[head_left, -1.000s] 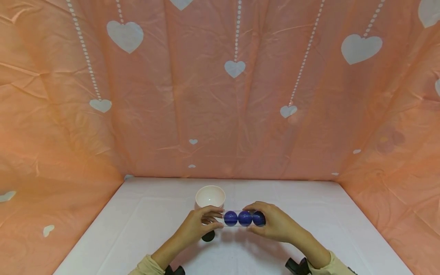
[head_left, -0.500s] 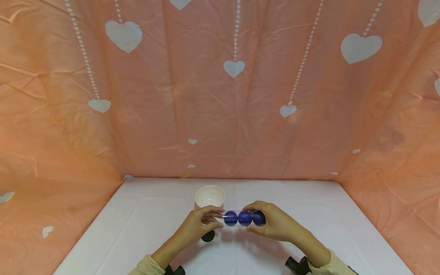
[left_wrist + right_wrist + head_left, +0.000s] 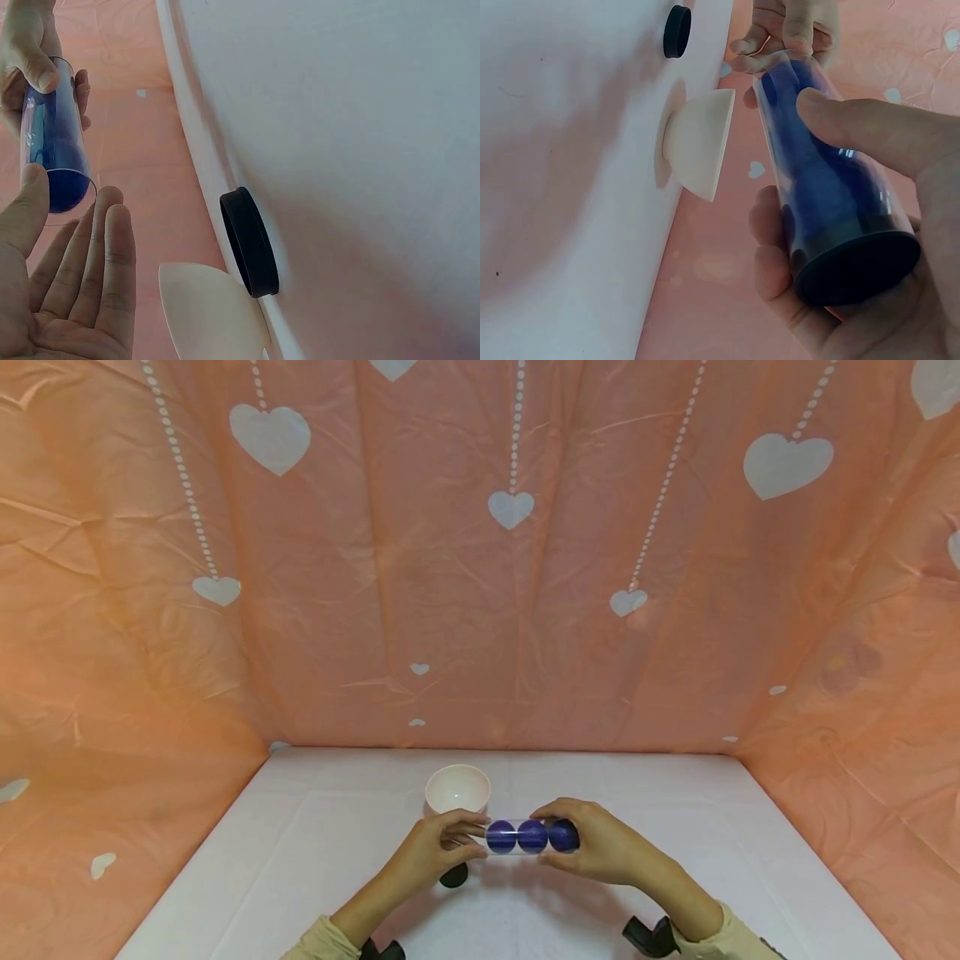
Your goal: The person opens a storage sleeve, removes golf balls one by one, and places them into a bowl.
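Between both hands lies a clear plastic tube point(image 3: 517, 852), level above the table, with three dark blue balls point(image 3: 532, 837) in a row inside. My right hand point(image 3: 600, 847) grips its right end, thumb on one side and fingers curled round the other. In the right wrist view that end has a black cap point(image 3: 859, 268). At the uncapped left end, my left hand point(image 3: 438, 847) holds the rim between thumb and fingertips, its palm point(image 3: 67, 341) facing the mouth. A loose black cap point(image 3: 453, 875) sits on the table below the left hand.
A cream bowl point(image 3: 458, 789) stands on the white table point(image 3: 337, 810) just behind the left hand. Orange sheeting point(image 3: 465, 610) printed with hearts encloses the table at the back and sides. Black wrist cameras point(image 3: 651, 937) sit under both forearms.
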{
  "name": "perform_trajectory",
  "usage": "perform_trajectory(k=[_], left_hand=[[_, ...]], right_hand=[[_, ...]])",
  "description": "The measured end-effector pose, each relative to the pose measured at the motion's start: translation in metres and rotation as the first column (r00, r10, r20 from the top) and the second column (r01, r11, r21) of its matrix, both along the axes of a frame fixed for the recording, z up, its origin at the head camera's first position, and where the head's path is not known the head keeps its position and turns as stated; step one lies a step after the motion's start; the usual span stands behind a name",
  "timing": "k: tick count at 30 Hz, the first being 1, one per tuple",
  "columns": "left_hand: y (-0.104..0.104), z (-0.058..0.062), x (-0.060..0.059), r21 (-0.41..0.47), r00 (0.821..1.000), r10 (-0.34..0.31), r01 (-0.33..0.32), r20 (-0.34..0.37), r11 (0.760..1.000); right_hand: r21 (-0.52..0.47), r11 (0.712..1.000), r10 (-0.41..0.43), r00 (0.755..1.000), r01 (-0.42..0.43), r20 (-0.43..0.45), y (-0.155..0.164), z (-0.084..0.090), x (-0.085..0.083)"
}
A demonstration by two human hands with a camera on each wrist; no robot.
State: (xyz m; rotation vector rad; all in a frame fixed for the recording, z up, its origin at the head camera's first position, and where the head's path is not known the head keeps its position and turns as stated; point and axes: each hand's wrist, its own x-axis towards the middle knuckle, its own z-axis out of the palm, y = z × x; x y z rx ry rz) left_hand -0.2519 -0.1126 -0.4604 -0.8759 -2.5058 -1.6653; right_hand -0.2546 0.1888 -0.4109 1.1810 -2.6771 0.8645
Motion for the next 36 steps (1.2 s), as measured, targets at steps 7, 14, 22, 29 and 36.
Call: perform_trajectory(k=[7,14,22,29,36], left_hand=[[-0.002,0.0,0.001,0.023,0.999,0.009,-0.01,0.046,1.0],[-0.006,-0.001,0.0,0.033,0.997,0.016,-0.019,0.071,0.999],[-0.009,0.002,0.001,0.077,0.994,0.007,-0.015,0.108,0.997],[-0.011,0.003,0.001,0.067,0.994,-0.001,-0.006,0.112,0.998],[-0.014,0.002,0.0,0.033,0.995,0.011,-0.015,0.102,0.999]], right_hand=[[-0.015,1.0,-0.001,1.0,0.001,0.011,-0.001,-0.002,0.0],[-0.069,0.998,0.009,1.0,-0.008,0.022,-0.003,-0.009,0.001],[-0.117,0.993,0.014,0.999,-0.008,0.047,-0.003,-0.013,0.001],[-0.15,0.988,0.032,0.998,-0.025,0.05,-0.001,-0.019,-0.002],[-0.178,0.983,0.05,0.999,-0.048,0.009,0.003,-0.024,-0.005]])
